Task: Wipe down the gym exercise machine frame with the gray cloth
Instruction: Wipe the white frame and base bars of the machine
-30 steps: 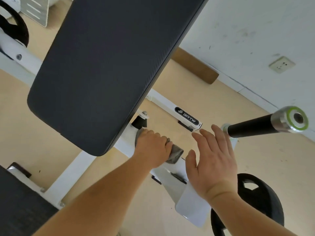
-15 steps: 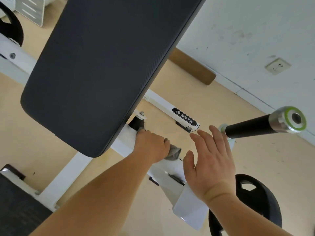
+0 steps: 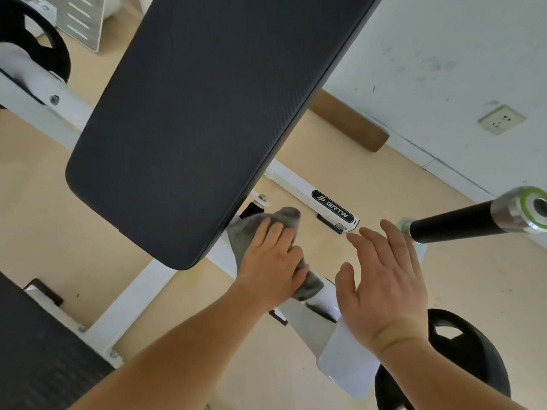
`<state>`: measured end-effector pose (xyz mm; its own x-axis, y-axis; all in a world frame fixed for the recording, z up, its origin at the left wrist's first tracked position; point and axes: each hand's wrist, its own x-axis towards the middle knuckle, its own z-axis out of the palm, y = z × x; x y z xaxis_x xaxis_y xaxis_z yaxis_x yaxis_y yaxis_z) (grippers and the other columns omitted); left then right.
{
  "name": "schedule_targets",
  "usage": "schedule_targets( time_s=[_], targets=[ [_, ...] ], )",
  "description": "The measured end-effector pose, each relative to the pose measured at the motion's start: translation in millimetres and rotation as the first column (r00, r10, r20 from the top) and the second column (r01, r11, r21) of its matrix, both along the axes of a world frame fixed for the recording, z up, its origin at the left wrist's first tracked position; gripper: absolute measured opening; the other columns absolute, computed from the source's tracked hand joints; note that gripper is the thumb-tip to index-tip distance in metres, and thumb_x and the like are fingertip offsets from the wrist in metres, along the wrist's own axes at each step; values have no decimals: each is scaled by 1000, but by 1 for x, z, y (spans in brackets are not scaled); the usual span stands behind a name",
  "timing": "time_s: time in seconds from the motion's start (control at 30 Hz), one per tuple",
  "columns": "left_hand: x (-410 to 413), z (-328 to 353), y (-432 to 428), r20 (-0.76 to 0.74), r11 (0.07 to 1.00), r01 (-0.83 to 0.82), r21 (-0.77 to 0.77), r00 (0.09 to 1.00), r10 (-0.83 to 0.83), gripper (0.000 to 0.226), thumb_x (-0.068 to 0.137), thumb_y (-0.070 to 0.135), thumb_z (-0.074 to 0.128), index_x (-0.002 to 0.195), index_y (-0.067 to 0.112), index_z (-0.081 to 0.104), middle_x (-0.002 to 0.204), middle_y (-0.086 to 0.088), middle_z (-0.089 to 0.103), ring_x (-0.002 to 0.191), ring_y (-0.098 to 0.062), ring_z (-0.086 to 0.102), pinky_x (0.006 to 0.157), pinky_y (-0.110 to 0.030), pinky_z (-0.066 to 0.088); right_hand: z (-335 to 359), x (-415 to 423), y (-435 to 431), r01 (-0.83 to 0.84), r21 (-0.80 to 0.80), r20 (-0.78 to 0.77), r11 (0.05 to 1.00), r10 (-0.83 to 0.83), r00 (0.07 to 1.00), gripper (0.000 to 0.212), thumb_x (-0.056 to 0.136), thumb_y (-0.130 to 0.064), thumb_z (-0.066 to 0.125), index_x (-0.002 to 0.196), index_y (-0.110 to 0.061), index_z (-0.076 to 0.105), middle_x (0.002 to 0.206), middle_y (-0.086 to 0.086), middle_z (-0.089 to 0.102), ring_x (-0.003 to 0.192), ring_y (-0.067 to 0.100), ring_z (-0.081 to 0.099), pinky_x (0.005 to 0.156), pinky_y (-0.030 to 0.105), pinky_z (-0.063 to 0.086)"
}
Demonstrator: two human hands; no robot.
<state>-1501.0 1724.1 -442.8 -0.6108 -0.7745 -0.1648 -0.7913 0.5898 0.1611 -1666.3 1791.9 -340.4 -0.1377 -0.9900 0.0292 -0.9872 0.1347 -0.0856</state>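
The gray cloth (image 3: 251,229) lies bunched over the white frame (image 3: 299,182) of the gym machine, right below the lower edge of the big black back pad (image 3: 207,113). My left hand (image 3: 272,261) presses down on the cloth and grips it against the frame tube. The cloth's far end sticks out past my fingertips, its near end past my thumb. My right hand (image 3: 387,285) hovers flat and empty to the right, fingers spread, above the lower frame plate (image 3: 343,362).
A black handle bar with a green-ringed steel end (image 3: 485,217) juts in from the right. Black weight plates sit at lower right (image 3: 467,359) and upper left (image 3: 44,42). A seat pad (image 3: 32,359) fills the lower left corner. A wall socket (image 3: 500,119) is on the white wall.
My left hand has opened flatter and slid the cloth up the frame toward the pad, so more cloth shows beyond the fingers. The right hand stays hovering.
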Motion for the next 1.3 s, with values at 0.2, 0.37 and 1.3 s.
schedule_targets(
  time_s=[0.2, 0.37, 1.3],
  targets=[
    [3, -12, 0, 10, 978, -146, 147, 989, 146, 79, 96, 71, 24, 153, 17, 34, 170, -13, 13, 158, -32, 0, 127, -50, 9, 0, 0, 0, -6, 3, -1, 1000, 6, 1000, 55, 94, -38, 33, 130, -9, 63, 136, 10, 63, 148, 36, 36, 122, 59, 28],
    [4, -27, 52, -136, 989, -81, 126, 986, 98, 67, 103, 60, 30, 162, 27, 23, 170, -7, 17, 158, -33, 0, 120, -54, 28, -1, -1, 0, -2, -8, 3, 1000, 2, 1000, 55, 93, -37, 35, 130, -9, 64, 136, 10, 63, 148, 36, 35, 122, 57, 25],
    [-10, 0, 72, -234, 369, -567, 736, 299, 925, 67, 108, 49, 22, 164, 19, -2, 172, -5, -6, 158, -20, 6, 127, -38, 16, -3, -5, 0, -30, 17, 8, 999, 30, 1000, 49, 91, -36, 38, 114, -12, 73, 132, 11, 64, 147, 37, 32, 126, 51, 16]
  ],
)
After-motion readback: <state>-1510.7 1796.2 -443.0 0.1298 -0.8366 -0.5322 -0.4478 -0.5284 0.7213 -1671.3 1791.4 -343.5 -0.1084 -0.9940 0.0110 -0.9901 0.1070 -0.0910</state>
